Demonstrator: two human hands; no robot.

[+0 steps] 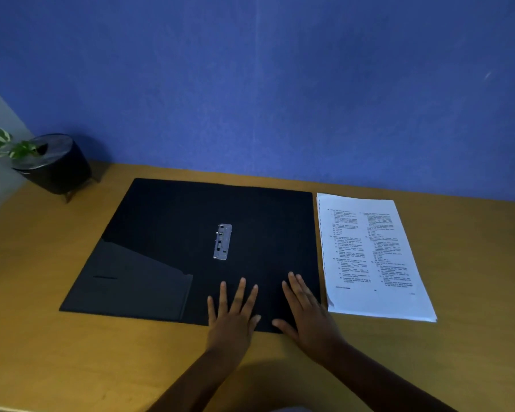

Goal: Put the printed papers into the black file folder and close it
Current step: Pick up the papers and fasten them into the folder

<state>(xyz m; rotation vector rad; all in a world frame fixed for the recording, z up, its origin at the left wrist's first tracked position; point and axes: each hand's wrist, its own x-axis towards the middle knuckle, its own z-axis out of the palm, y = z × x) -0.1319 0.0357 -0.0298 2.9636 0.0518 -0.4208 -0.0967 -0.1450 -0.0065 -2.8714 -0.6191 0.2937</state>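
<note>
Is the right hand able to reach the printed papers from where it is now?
Probably yes. The right hand lies flat on the open black file folder, close to its right edge, and the printed papers lie just beside that edge on the table. Nothing stands between them.

The black file folder (173,233) lies open and flat on the desk (72,352), with the stack of printed papers (372,257) just beside its right edge.

One head-worn camera looks forward and down at the desk (57,352) from close above its near edge, facing the blue wall (280,84) at twelve o'clock.
</note>
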